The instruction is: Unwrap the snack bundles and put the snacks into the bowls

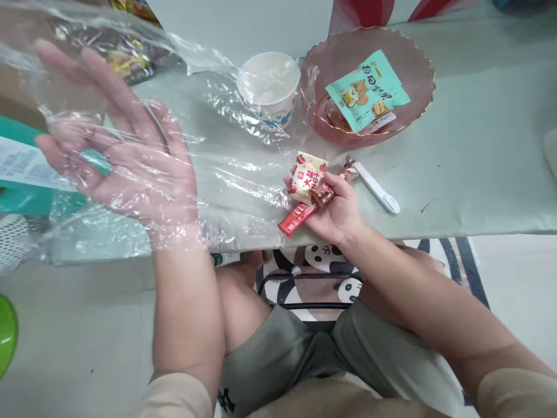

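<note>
My left hand point(139, 151) is inside a clear plastic bag point(235, 174), palm up, with most fingers spread and the index finger curled near the thumb. The thin film stretches over the hand and across the table toward the middle. My right hand point(335, 212) is closed around several small snack packets at the table's front edge. Among them are a cream packet with red fruit prints point(308, 177), a red stick-shaped packet point(296, 219) and a brown wrapper point(324, 193). Just right of this hand lies a white folding tool point(376, 187) with a dark end.
A white paper cup point(268, 87) stands at the back. Beside it, a pink ribbed bowl point(420, 87) holds a teal snack pouch point(368, 90). At left are a teal package point(26, 162), a white mesh basket point(13, 241) and a green object point(6, 334) lower down.
</note>
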The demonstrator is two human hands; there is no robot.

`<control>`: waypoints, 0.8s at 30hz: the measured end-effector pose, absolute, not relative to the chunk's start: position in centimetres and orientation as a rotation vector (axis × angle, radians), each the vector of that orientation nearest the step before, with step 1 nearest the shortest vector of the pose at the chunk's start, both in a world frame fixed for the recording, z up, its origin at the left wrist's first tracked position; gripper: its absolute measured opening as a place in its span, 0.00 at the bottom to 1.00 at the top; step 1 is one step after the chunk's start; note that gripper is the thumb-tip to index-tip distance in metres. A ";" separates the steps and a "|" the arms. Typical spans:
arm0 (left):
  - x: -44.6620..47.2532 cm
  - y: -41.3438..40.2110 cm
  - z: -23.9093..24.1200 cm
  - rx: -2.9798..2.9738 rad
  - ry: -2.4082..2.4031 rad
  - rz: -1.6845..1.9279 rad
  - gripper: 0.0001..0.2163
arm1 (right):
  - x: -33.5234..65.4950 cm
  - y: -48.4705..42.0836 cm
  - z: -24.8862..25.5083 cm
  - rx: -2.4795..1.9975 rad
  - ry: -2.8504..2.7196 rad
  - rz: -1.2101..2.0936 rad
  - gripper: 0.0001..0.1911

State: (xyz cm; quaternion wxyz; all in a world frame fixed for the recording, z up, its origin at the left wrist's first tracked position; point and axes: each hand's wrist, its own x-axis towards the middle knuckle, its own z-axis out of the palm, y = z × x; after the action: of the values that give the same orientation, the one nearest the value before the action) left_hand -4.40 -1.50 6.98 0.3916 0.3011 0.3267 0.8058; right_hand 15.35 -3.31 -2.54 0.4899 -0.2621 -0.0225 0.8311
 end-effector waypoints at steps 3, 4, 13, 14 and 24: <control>-6.0 -1.9 5.6 0.806 0.783 1.931 0.34 | 15.8 -3.5 -2.3 -0.617 -0.081 1.997 0.15; -6.4 -2.0 5.1 0.781 0.751 1.880 0.34 | 16.1 -3.6 -2.1 -0.608 -0.105 2.000 0.15; -6.5 -0.6 2.2 0.292 0.859 1.674 0.08 | 18.6 -5.9 -0.5 -0.601 -0.300 1.967 0.17; -6.3 -0.5 2.2 0.265 0.883 1.662 0.08 | 18.8 -6.2 -0.3 -0.616 -0.322 1.946 0.18; -4.6 -0.3 2.2 0.186 0.900 1.587 0.07 | 21.7 -3.1 7.0 -1.005 -0.993 1.397 0.12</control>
State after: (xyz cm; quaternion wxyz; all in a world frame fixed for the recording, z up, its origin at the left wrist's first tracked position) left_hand -4.63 -0.30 2.15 0.6082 0.0807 0.3895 0.6870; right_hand 21.72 -3.06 7.02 0.5459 -0.4237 -0.4190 0.5890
